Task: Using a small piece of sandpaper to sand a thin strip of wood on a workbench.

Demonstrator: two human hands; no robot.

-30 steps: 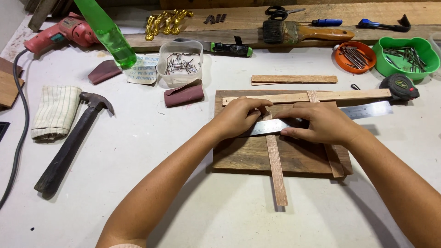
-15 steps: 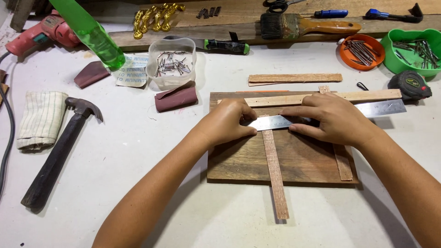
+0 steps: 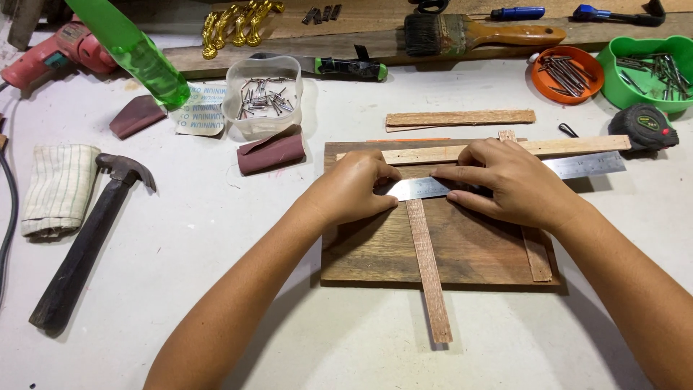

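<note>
Since a second ago your hands are sitting slightly lower and more centred in view, and the ruler (image 3: 505, 177) is lying flatter across the board (image 3: 469, 249); the grip itself is looking the same.

You are handling a thin steel ruler: stiff, light and likely slick against wood, so it is apt to skate unless you are pressing down on its flat face rather than pinching its edges. It is lying across the upper part of the board, over the reddish strip (image 3: 428, 267) that is running toward you and hanging past the board's near edge, and just below the pale strip (image 3: 498, 150) along the far edge.

Your left hand (image 3: 355, 189) is curled loosely, fingertips pressing the ruler's left end down; it is not wrapping around anything. Your right hand (image 3: 509, 180) is lying spread and nearly flat over the ruler's middle, fingers pointing left, pinning it to the wood. Whether either hand is also gripping something small under it, you cannot tell from here.

The hammer (image 3: 90, 238) is lying well apart on your left
</note>
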